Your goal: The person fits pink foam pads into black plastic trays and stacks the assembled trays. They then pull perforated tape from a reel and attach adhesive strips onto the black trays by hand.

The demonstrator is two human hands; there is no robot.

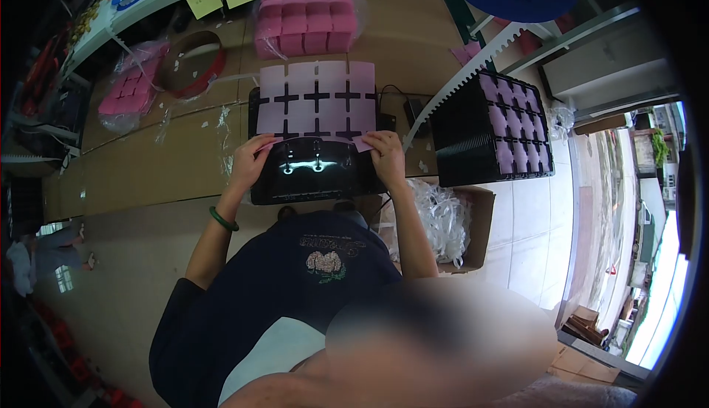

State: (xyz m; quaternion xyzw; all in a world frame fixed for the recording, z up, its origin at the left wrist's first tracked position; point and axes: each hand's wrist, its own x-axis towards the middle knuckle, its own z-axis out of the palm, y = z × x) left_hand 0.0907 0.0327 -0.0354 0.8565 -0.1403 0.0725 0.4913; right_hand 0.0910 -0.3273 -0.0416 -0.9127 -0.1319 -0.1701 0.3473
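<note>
A thin pink sheet (303,105) with cross-shaped gaps lies over the far part of a glossy black tray (317,183). The tray's dark surface shows through the gaps and along the near side. My left hand (253,158) pinches the sheet's near left corner, fingers closed on it. At the near right corner, my right hand (385,157) is closed on a pink flap of the same sheet, which lifts slightly there. A green bangle (224,220) circles my left wrist.
Right of the tray stands a stack of black trays (473,131) with pink pieces on its face. Bagged pink blocks (306,20) sit behind, and a brown tape roll (193,64) lies left. A cardboard box (481,223) of white strips is below right.
</note>
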